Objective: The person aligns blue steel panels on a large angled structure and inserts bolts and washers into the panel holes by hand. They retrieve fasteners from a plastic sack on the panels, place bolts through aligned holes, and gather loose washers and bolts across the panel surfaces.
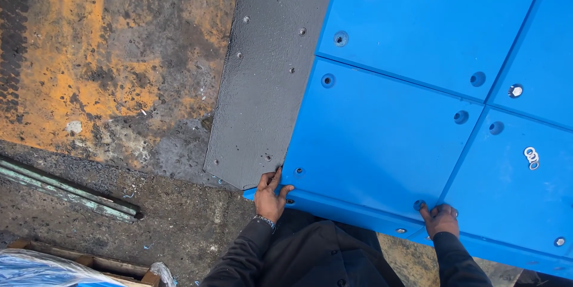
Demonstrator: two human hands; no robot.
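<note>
Head view: The left hand (270, 196) rests at the near corner of the large blue plastic panel (382, 144), fingers spread, thumb on the panel's edge beside the dark grey textured metal plate (268, 66). The right hand (440, 218) sits on the same near edge, fingers curled together beside a recessed bolt hole (419, 204); whether they pinch a fastener cannot be told. Loose steel washers (531, 157) lie on the adjoining panel. Recommended practice: steady the corner, keep fingertips out of the seams, and align holes squarely.
</note>
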